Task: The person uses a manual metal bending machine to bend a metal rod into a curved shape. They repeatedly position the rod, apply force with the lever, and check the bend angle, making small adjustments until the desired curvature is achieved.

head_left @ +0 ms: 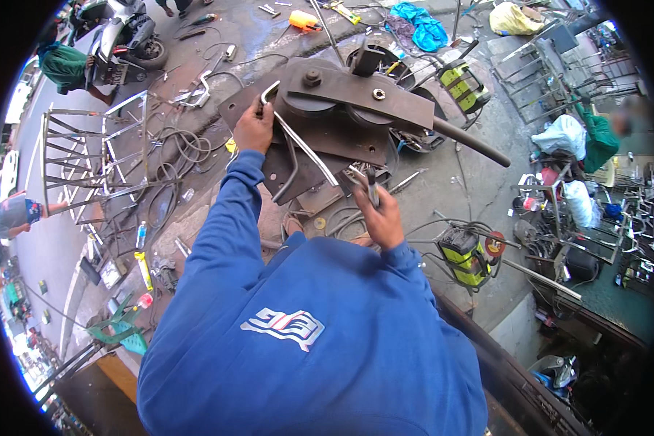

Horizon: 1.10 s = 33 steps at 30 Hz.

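Observation:
My left hand [254, 129] is closed around the upper end of a shiny bent metal tube [301, 142], just below its hooked tip. The tube slants down to the right across a heavy steel pipe bender [356, 94], which has round dies, a bolted top bar and a long dark handle [472, 142] reaching right. Below the tube, a darker bent rod [292, 171] shows in front of the bender. My right hand [381, 218] is closed on a slim dark-and-silver tool [372, 187], pointed up, near the tube's lower end; its exact kind is unclear.
Yellow-green welding machines stand on the right, one farther off [463, 87] and one nearer [466, 258]. Welded metal frames [87, 156] and tangled cables [182, 145] lie left. Beyond are a parked motorbike [134, 43], people and a blue bag [420, 27]; metal parts crowd the right.

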Each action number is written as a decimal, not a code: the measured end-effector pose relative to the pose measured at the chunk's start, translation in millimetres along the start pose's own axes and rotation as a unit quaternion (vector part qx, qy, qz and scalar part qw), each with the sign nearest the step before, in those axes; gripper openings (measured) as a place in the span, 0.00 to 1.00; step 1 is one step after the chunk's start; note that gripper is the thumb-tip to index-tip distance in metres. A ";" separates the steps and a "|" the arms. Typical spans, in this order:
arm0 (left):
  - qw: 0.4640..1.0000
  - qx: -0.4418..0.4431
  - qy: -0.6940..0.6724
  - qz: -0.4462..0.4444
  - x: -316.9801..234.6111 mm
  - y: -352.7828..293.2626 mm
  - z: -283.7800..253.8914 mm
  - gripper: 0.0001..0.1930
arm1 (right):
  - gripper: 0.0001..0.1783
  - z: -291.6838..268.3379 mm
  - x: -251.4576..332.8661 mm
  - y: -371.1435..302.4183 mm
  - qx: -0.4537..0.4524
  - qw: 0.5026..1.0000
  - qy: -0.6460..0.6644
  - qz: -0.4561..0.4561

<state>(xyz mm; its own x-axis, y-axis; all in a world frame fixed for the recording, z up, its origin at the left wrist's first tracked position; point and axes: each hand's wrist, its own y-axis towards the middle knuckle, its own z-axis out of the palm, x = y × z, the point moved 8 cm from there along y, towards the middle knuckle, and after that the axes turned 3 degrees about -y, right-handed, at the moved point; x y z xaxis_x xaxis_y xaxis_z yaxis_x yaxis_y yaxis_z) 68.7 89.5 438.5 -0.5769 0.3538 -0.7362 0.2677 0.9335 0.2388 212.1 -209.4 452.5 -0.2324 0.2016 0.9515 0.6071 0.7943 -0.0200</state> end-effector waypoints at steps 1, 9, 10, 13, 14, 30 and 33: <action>1.000 -0.014 0.008 0.016 -4.1 -0.8 -1.2 0.22 | 0.17 12.8 14.0 12.0 -0.002 1.000 -0.018 0.001; 0.994 0.078 -0.051 -0.061 14.8 16.8 8.0 0.24 | 0.19 74.7 37.1 30.1 -0.009 0.998 0.008 0.063; 0.991 0.089 -0.064 -0.077 18.4 18.4 10.0 0.24 | 0.19 76.1 36.7 28.6 0.004 0.998 0.004 0.063; 0.990 0.095 -0.097 -0.049 20.6 25.3 9.8 0.24 | 0.18 77.3 34.1 30.0 0.036 0.998 -0.013 0.054; 0.987 0.106 -0.107 -0.052 23.5 25.4 10.8 0.24 | 0.18 78.8 30.0 29.0 0.044 0.996 -0.004 0.073; 0.951 0.199 -0.211 -0.103 22.5 39.4 18.4 0.18 | 0.18 70.9 28.9 37.0 0.093 0.988 0.019 0.123; 0.952 0.218 -0.186 -0.104 24.7 39.3 19.7 0.20 | 0.21 72.2 30.3 37.4 0.134 0.985 -0.011 0.110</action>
<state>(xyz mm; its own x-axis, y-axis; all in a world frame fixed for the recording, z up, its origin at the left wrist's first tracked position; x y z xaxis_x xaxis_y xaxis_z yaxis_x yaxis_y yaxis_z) 80.2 133.7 417.2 -0.3609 0.0421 -0.9316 0.5197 0.8386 -0.1635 172.9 -132.2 458.5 -0.1362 0.3966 0.9078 0.4224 0.8522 -0.3089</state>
